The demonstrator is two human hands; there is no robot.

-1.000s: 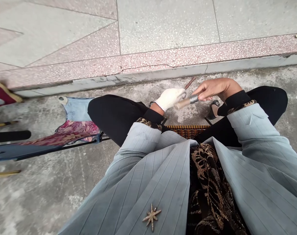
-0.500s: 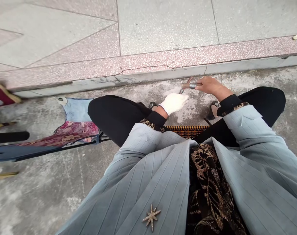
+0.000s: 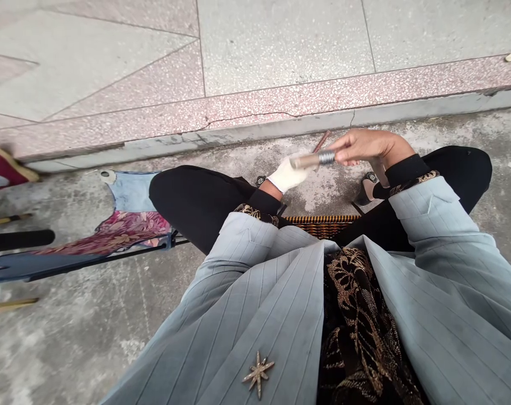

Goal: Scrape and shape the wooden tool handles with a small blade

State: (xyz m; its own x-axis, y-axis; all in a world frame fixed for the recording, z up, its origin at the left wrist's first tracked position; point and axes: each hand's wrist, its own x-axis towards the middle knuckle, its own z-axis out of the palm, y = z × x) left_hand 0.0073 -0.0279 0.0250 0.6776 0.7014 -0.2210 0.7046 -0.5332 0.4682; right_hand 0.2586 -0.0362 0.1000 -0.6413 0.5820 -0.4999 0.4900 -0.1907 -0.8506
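Observation:
My left hand [image 3: 288,175], in a white glove, is closed low between my knees. It grips a thin reddish-brown stick [image 3: 321,141] that slants up past its fingers; the fingertips are partly hidden. My bare right hand [image 3: 360,147] is closed on one end of a wooden rod wound with silver wire [image 3: 326,157]. The rod's free end is motion-blurred and lies across the gloved fingers and in front of the stick. Whether wire runs between rod and stick is too fine to tell.
A low woven seat [image 3: 322,225] is under me. To the left stands a folding chair with floral and blue fabric [image 3: 132,225], and a red shoe [image 3: 2,169] shows at the edge. A raised terrazzo step [image 3: 259,121] runs across ahead, over the concrete ground [image 3: 166,315].
My right hand has turned and shifted slightly right, swinging the wire-wound rod's free end down and left over the glove. My left hand has moved slightly left.

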